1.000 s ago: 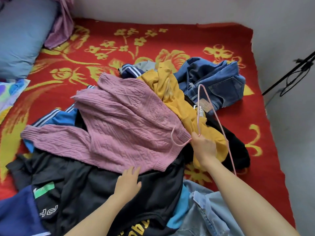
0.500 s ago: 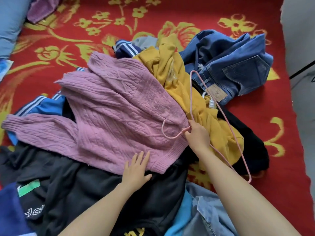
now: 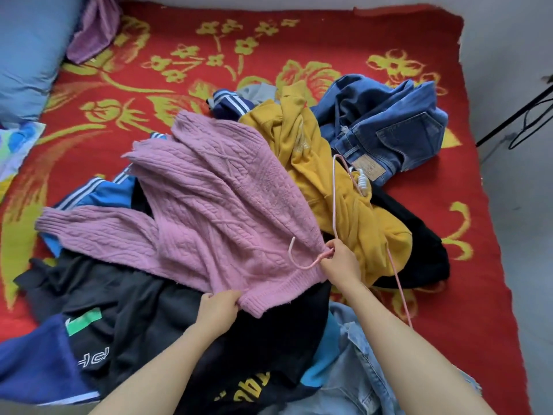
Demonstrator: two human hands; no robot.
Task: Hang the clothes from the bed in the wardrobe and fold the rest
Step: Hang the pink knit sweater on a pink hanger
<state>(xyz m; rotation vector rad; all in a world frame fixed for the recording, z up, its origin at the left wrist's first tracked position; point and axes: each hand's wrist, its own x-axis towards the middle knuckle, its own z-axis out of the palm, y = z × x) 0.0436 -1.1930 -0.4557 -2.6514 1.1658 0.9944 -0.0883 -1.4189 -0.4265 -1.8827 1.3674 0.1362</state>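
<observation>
A pink cable-knit sweater (image 3: 209,205) lies spread on top of a pile of clothes on the bed. My left hand (image 3: 220,307) grips the sweater's ribbed hem at its near edge. My right hand (image 3: 339,263) pinches the neck of a thin pink hanger (image 3: 335,187), just below its hook, at the sweater's right edge. The hanger's frame lies over a yellow hoodie (image 3: 323,175) and runs down past my right forearm.
Around the sweater lie dark blue jeans (image 3: 389,127), black garments (image 3: 155,319), a blue striped jacket (image 3: 98,196) and light denim (image 3: 353,369). The red and yellow floral blanket (image 3: 209,55) covers the bed. A blue pillow (image 3: 27,55) sits at the far left. A grey wall runs along the right.
My left hand went from lying flat on the black garment to gripping the sweater's hem. My right hand still holds the hanger, its hook now over the sweater's lower right edge.
</observation>
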